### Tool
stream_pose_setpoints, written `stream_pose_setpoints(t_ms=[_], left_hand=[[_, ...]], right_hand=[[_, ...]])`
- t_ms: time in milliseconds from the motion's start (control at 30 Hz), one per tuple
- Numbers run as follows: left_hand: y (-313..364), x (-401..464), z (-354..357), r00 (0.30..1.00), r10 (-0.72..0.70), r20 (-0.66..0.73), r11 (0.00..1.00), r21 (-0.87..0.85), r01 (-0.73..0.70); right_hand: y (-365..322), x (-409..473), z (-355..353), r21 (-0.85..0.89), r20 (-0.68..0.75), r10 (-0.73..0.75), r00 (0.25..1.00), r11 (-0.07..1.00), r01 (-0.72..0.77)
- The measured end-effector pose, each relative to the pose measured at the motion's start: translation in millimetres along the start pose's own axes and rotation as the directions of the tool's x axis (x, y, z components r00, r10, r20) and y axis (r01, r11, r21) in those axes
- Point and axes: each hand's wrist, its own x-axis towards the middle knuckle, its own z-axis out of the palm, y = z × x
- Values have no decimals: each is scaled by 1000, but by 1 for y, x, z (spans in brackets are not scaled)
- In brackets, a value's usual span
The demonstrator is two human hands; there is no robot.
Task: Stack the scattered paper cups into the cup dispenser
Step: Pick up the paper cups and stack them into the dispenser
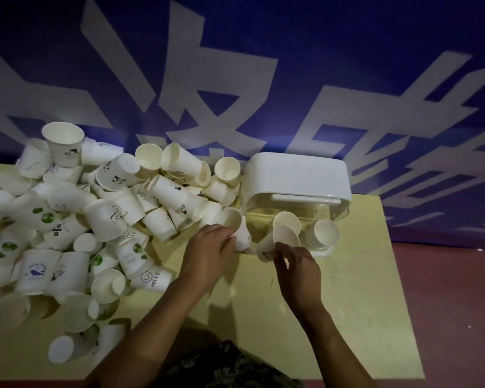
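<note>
A big heap of white printed paper cups [76,219] covers the left half of the yellow table [356,289]. The cup dispenser [297,177], a clear box under a white lid, stands at the back right with stacks of cups [324,232] lying in its open front. My left hand [207,253] grips a paper cup [240,233] at the heap's right edge, just left of the dispenser. My right hand [297,271] pinches the rim of another cup [277,243] in front of the dispenser's opening, next to a cup stack [286,222] inside.
A blue wall [291,65] with large white characters rises right behind the table. The table's right edge borders a reddish floor [454,303]. Bare tabletop lies in front of the dispenser and to its right.
</note>
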Motion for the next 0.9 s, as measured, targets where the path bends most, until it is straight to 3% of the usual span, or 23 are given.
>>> stream_pose_setpoints(t_ms=[233,367,667,900], left_hand=[[64,13,32,995,96,10,995,-8,-96],[91,21,50,989,137,56,990,34,-139],[106,30,88,981,-5,196,979,201,-35],[108,41,110,959,-139,246,953,296,62]], right_hand=[[58,3,-39,46,-165,76,983,997,-69],[86,8,-56,48,-185,75,980,997,-67],[124,24,-60,-15,-24,-7,1000,1000,7],[149,42,-43,-199,155,-59,986,976,90]])
